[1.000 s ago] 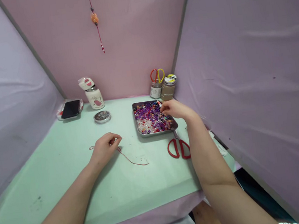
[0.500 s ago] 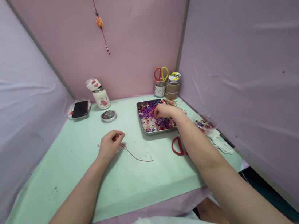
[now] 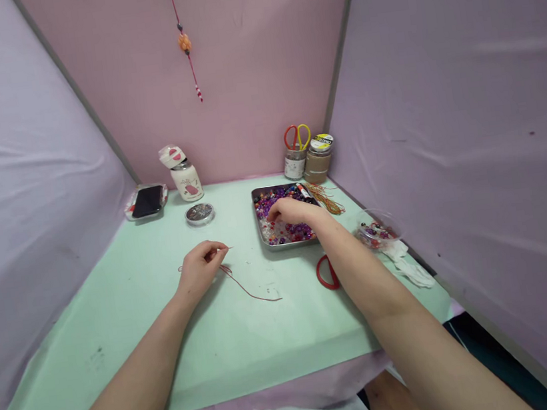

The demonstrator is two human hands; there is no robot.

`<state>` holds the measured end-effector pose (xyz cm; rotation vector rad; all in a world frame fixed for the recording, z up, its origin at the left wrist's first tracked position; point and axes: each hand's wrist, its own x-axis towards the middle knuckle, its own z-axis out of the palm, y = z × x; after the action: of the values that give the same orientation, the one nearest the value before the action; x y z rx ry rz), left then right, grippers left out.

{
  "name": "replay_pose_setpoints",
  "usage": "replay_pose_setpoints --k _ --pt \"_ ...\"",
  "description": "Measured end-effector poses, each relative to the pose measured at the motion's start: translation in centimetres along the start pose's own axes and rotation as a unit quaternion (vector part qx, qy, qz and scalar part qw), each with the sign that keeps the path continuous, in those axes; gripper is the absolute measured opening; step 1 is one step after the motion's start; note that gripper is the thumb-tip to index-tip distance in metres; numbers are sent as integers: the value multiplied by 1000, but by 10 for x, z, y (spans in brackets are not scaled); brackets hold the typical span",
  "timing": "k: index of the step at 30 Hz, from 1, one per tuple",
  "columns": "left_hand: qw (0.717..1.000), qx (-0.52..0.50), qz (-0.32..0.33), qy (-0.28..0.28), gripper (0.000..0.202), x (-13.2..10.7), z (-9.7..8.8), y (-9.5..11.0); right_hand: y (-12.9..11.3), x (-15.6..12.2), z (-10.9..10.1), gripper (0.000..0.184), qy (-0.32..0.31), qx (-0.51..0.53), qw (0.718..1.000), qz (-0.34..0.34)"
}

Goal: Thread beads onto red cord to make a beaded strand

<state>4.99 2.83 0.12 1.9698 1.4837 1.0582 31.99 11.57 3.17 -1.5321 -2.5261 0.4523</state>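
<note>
My left hand rests over the table, thumb and fingertips pinched on a thin red cord. A short end of the cord sticks out past the fingertips, and its long tail curves across the green cloth to the right. My right hand reaches into a metal tray of mixed beads, mostly purple, red and clear. Its fingers are bent down at the beads on the tray's left side. Whether a bead sits between those fingertips cannot be made out. Red-handled scissors lie partly under my right forearm.
A round tin, a bottle and a phone stand back left. Behind the tray are a jar with scissors and a brown jar. Right are cord bundles and a clear bead dish. A beaded string hangs behind.
My right hand has moved left within the tray, from the middle toward the clear beads, uncovering the cord bundles. My left hand keeps its pinch on the cord, nearly still.
</note>
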Motion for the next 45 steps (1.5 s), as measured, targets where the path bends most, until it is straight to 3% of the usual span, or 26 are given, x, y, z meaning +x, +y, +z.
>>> replay_pose_setpoints --k 9,15,23,29,35,39,45 --pt "1000 -4 1 2 20 0 -1 0 6 -3 -4 46 68 -26 997 31" --pt "1000 -7 -2 4 20 1 0 -2 -2 7 12 50 -11 141 990 -6" --pt "1000 -5 1 2 21 1 0 -4 21 12 15 60 93 100 987 89" --pt "1000 -10 7 4 20 2 1 -5 30 3 0 46 150 78 978 118" --pt "1000 -10 -2 10 19 1 1 -2 19 -7 -18 26 196 50 972 121" --pt "1000 -14 -1 10 19 0 -1 0 12 -13 -25 21 180 0 977 110" --pt "1000 -12 -1 10 18 1 -2 0 13 -6 -25 19 75 -66 991 93"
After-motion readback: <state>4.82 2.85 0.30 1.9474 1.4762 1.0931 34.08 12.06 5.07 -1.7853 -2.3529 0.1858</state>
